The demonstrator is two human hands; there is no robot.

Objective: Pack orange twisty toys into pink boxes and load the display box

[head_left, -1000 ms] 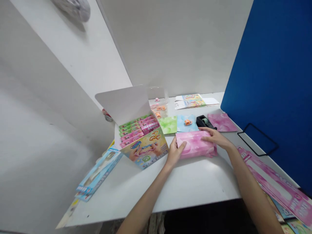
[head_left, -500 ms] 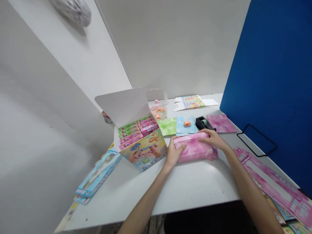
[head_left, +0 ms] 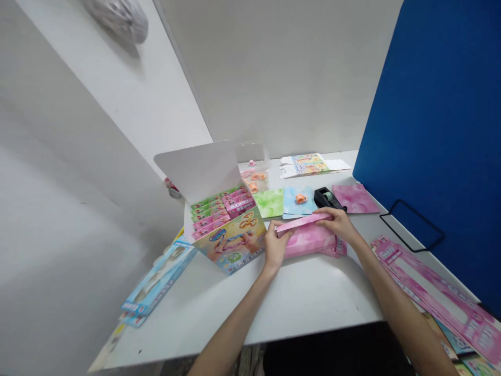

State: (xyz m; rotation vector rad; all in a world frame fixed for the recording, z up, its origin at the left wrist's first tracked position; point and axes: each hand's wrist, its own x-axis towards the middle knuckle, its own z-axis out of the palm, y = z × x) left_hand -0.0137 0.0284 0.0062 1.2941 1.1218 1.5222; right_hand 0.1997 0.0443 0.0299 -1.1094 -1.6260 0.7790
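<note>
A pink patterned cardboard box [head_left: 313, 241] lies on the white table in front of me, with a long flap [head_left: 303, 222] raised along its far side. My left hand [head_left: 276, 245] pinches the flap's left end between thumb and fingers. At the flap's right end, my right hand [head_left: 337, 223] is closed on the cardboard, its fingertips partly hidden behind it. Just left of my left hand stands an open display box [head_left: 235, 243] packed with several small green and pink packets [head_left: 211, 222]. A black tape dispenser [head_left: 326, 198] is right behind my right hand.
Behind lie green cards [head_left: 270, 202], blue cards [head_left: 291, 203] with an orange piece [head_left: 301, 198], pink cards [head_left: 355, 198] and folded printed cartons [head_left: 309, 164]. Flat blue boxes [head_left: 160, 282] lie left, flat pink boxes [head_left: 434, 292] right. A blue partition [head_left: 434, 115] bounds the right side.
The pink box's flap, lying flat against it before, is now lifted upright between my two hands. My left hand has moved slightly left and turned to pinch its end.
</note>
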